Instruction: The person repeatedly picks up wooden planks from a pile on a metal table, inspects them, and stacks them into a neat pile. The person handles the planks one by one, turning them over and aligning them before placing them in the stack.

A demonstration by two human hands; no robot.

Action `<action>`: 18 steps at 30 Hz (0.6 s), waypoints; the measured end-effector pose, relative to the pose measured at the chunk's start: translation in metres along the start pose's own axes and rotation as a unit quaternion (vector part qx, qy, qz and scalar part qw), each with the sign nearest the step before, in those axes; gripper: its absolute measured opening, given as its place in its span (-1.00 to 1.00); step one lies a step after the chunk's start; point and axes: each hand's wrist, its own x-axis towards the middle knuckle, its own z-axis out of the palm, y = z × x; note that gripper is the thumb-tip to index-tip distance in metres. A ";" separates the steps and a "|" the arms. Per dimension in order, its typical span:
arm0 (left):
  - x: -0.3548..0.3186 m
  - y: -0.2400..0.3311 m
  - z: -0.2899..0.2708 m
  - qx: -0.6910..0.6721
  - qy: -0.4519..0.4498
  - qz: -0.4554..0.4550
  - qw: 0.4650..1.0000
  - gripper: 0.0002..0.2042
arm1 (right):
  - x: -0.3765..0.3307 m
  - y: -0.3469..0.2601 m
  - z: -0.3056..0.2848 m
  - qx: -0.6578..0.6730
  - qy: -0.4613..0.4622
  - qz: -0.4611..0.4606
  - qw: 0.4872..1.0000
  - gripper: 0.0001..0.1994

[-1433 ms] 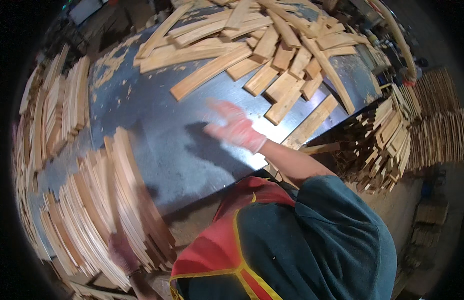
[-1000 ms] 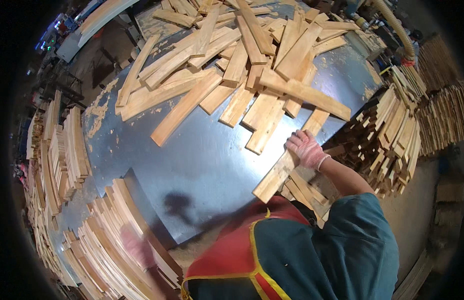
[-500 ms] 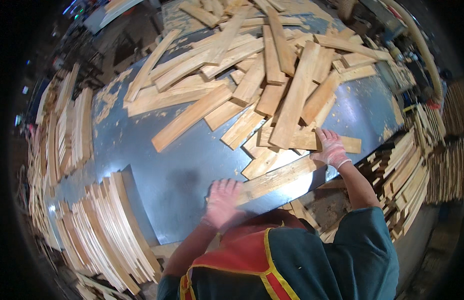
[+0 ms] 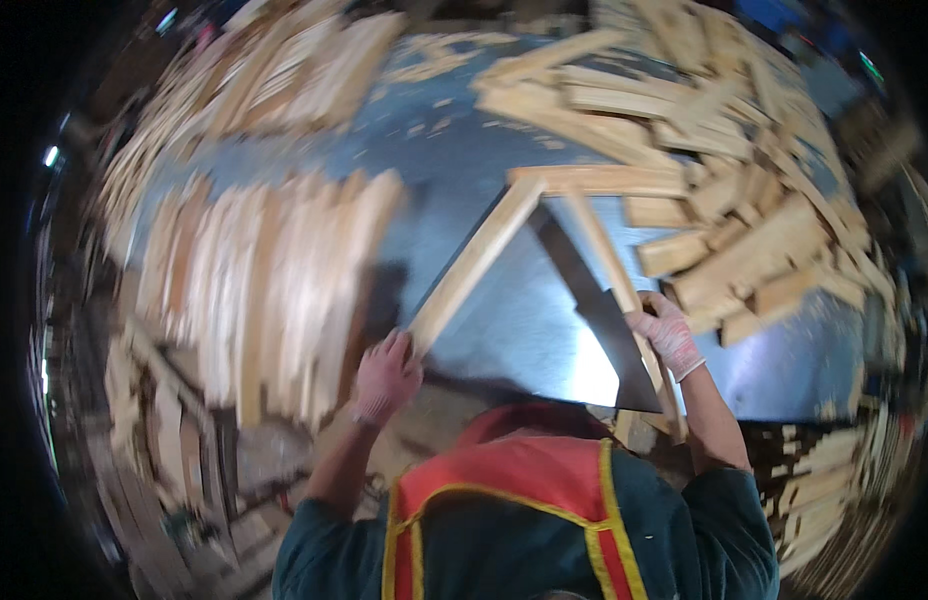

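Both my hands wear pale pink-and-white gloves. My left hand (image 4: 389, 372) is closed around the near end of a wooden board (image 4: 476, 262), which slants away to the right over the blue-grey tabletop (image 4: 454, 150). A second, thinner-looking board (image 4: 609, 250) is gripped by my right hand (image 4: 666, 332) partway along its length; its near end reaches past the table's front edge. It throws a dark shadow on the metal. The far ends of the two boards come close together, in front of another board (image 4: 609, 180) at the pile's edge. Motion blurs parts of the view.
A jumbled pile of boards (image 4: 754, 250) covers the table's right side. Boards stand in a tight row (image 4: 274, 290) to the left, with another stack (image 4: 314, 70) behind. More stacked wood (image 4: 824, 490) sits below right. Sawdust (image 4: 444, 55) lies at the far edge.
The view has swung left. Earlier my hands were at either end of one board near the table's front edge; now each hand grips a separate board, with the right one raised.
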 end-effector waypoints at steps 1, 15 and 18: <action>0.001 -0.026 0.006 0.043 0.068 0.034 0.996 -0.41 | 0.018 0.000 0.027 0.056 -0.010 -0.002 0.998 -0.42; 0.027 -0.010 -0.027 0.060 0.021 -0.025 0.998 -0.34 | 0.079 -0.037 0.338 0.235 -0.261 0.056 0.935 -0.42; 0.026 -0.027 -0.021 -0.095 0.093 -0.069 0.989 -0.60 | 0.049 -0.077 0.290 0.021 -0.208 -0.103 0.972 -0.38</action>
